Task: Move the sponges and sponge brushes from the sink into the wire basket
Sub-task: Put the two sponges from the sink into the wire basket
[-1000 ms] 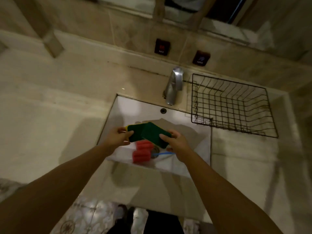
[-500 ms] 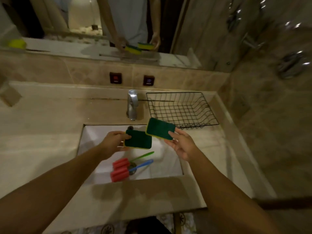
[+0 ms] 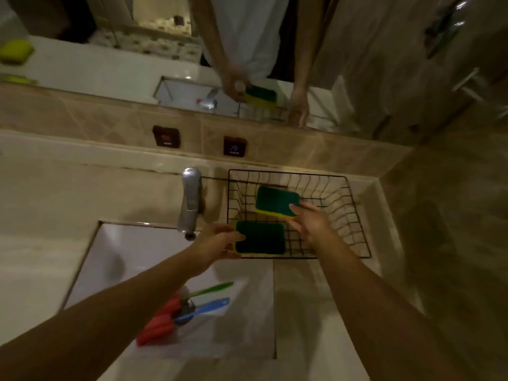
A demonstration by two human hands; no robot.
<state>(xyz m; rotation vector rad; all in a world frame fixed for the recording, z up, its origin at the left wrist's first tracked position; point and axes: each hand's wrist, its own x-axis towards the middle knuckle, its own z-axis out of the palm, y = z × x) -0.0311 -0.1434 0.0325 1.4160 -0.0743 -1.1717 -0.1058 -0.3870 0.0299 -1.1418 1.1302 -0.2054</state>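
A beige stone counter (image 3: 82, 193) carries a white sink (image 3: 154, 259) and, at its back right corner, a black wire basket (image 3: 354, 215). The left hand (image 3: 217, 243) grips one green sponge (image 3: 260, 237) by its edge over the basket's front rim. The right hand's (image 3: 312, 224) fingers (image 3: 298, 209) pinch a second green sponge (image 3: 277, 200) inside the basket. Two red sponge brushes (image 3: 162, 323) lie in the sink near its front edge.
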